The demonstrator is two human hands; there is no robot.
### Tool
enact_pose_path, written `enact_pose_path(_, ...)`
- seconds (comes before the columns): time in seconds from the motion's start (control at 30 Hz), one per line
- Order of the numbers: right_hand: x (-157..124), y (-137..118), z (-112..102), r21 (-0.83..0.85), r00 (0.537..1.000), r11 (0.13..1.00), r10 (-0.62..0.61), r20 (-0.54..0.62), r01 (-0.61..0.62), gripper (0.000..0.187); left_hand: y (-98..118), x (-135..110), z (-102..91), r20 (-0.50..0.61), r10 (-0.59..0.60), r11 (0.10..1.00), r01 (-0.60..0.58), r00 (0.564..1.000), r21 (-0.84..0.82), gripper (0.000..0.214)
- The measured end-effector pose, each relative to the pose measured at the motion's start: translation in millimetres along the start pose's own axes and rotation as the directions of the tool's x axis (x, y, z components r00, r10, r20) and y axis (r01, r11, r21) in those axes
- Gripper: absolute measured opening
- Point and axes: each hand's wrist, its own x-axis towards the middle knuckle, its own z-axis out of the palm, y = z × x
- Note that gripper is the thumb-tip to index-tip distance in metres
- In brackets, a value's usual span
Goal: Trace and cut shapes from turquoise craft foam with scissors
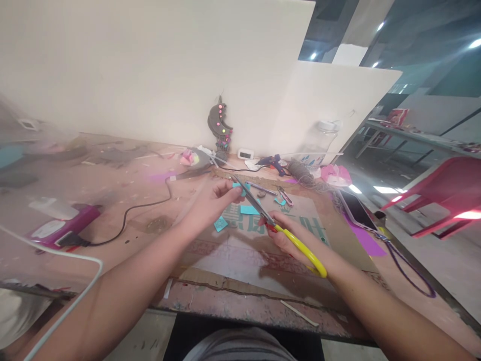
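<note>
Between the thumb and fingers of my left hand (224,194) is a small teal paper piece (244,187). My right hand (282,234) grips a pair of scissors with yellow handles (300,244). Their long metal blades (252,199) reach up and left across the paper, by my left fingertips. Below them, a teal rectangle (248,209) and a teal square (220,223) lie on the printed cardboard sheet (233,255). A teal scrap (280,201), a pen (263,189) and a pink-handled cutter (285,196) lie just behind.
A glue gun (272,162), twine (300,173) and a clear jar (322,143) stand at the back. A purple power strip (67,225) with a black cord is on the left. A phone (355,209) lies right. A dark crescent ornament (220,123) leans on the white board.
</note>
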Motion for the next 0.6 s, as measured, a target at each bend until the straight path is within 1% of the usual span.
enact_pose_path(0.1,0.2,-0.5,-0.1,0.007,1.0,1.0,-0.008,-0.006,0.008,0.068,-0.6,-0.1,0.1,0.001,-0.002,1.0,0.002,1.0,-0.002,0.042)
enact_pose_path(0.27,2.2,5.9,1.4,0.028,1.0,0.999,-0.019,-0.025,0.019,0.07,-1.5,0.2,-0.3,-0.001,0.0,1.0,0.0,1.0,-0.001,0.042)
enact_pose_path(0.47,1.7,3.4,1.4,0.056,1.0,0.998,0.017,-0.004,-0.016,0.07,0.0,0.4,0.0,0.003,0.007,1.0,-0.007,1.0,0.005,0.042)
enact_pose_path(0.6,2.5,8.7,2.5,0.07,1.0,0.998,0.002,-0.01,-0.001,0.07,-1.2,0.8,-0.8,0.006,0.006,1.0,-0.007,1.0,0.008,0.042)
